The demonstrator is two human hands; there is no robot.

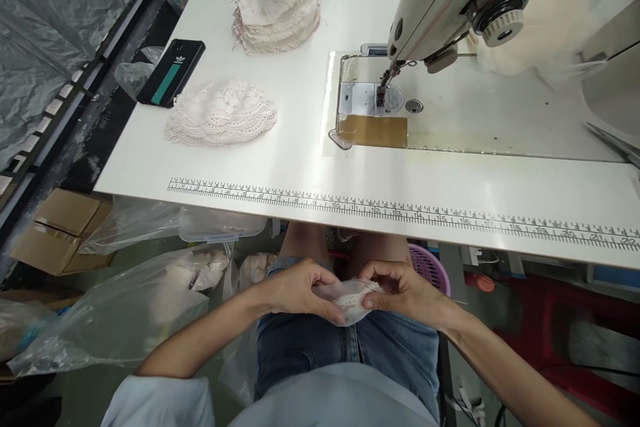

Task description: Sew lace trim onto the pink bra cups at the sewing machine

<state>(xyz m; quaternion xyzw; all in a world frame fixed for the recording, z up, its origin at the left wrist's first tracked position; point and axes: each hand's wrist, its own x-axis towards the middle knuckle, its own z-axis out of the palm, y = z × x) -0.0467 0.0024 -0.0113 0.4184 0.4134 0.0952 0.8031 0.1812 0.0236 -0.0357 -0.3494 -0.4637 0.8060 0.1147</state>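
Over my lap, below the table's front edge, a small sheer white fabric piece with lace trim [350, 301] is stretched between both hands. My left hand [304, 290] pinches its left end, thumb below and fingers above. At the other end, my right hand [404, 292] grips the lacy part between thumb and fingers. On the white table [295, 160] lies a fanned stack of white lace pieces [223, 115]. Behind that stands a taller pile of cream fabric pieces [279, 3] with loose thread ends.
A sewing machine [450, 7] occupies the table's right side, with scissors [614, 143] at far right. A black phone [171, 73] lies at the left edge. Below are a cardboard box [63, 233], a plastic bag [125, 310] and a purple basket [431, 268].
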